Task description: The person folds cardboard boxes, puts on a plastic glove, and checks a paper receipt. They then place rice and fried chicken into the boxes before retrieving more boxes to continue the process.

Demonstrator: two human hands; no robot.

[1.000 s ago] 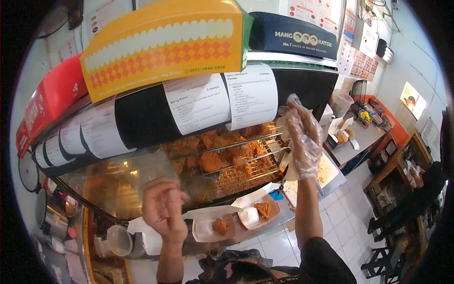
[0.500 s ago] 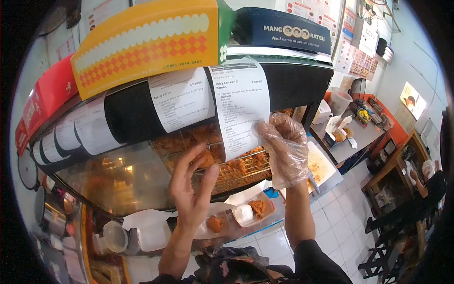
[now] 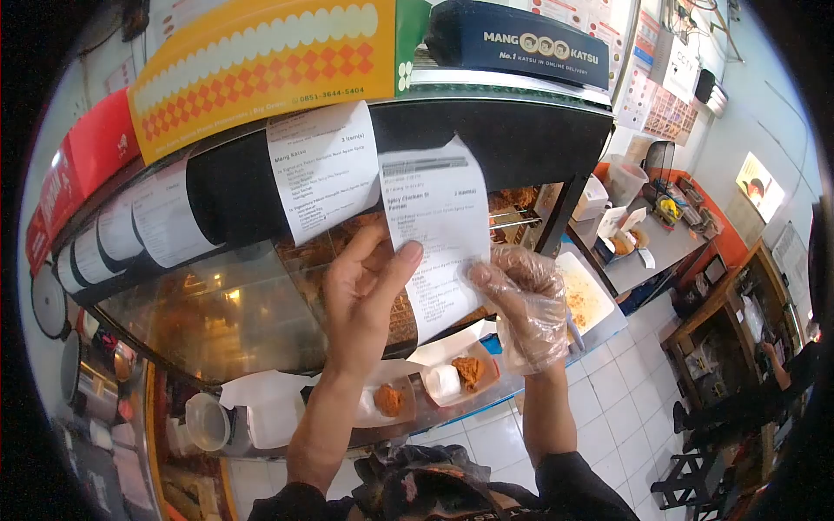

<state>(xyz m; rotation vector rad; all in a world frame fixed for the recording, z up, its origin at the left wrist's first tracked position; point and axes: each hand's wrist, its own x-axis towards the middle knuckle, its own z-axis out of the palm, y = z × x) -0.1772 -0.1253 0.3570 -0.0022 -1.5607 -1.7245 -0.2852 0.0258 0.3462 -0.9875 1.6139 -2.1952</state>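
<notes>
A printed order receipt [image 3: 439, 221] is held between my two hands, in front of a glass food display case. My bare left hand [image 3: 365, 291] pinches its left edge, thumb on the printed side. On the lower right edge, my right hand [image 3: 526, 300], in a clear plastic glove, grips the paper between thumb and fingers. The receipt's top edge is free and slightly curled. Below my hands stand open paper boxes: one with rice and fried chicken [image 3: 467, 373], another with a piece of fried chicken [image 3: 389, 399].
Several more receipts, one reading Mang Katsu [image 3: 326, 174], hang along the case's black top edge [image 3: 243, 191]. A clear plastic tub [image 3: 208, 423] stands at left. A white tray [image 3: 584, 291] lies at right, before a steel side table [image 3: 665, 247]. Another person [image 3: 786, 382] is at far right.
The receipt has come off the case's top edge and moved down towards me. My left hand, open before, now pinches its left edge; my right hand still grips it, slightly lower.
</notes>
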